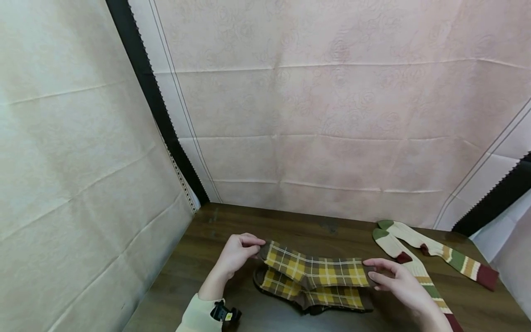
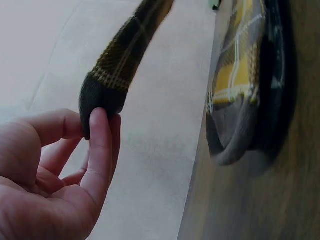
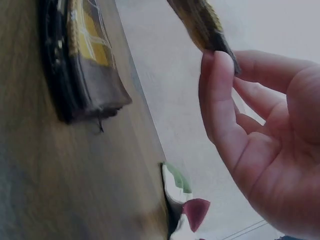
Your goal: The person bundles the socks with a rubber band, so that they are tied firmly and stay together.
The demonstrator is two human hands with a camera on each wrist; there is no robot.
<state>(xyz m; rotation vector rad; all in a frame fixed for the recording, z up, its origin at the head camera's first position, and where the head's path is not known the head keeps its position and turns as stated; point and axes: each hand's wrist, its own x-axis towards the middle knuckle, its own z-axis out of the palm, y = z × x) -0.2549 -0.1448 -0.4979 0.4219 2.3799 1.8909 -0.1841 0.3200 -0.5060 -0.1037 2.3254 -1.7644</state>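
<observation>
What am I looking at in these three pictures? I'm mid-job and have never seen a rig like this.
There is no robot here, just a person's two bare hands. The wide picture comes from a camera worn on the head, looking forward and down. The other two come from a camera on each wrist, showing that hand up close; the table looks tipped on its side there.

The left hand and the right hand pinch opposite ends of a plaid sock, stretched between them above the table. Below it lies a second plaid sock, with something black under it that I can't make out. To the right lie two striped socks, the near one partly hidden by the right hand and forearm, the far one beyond it.
</observation>
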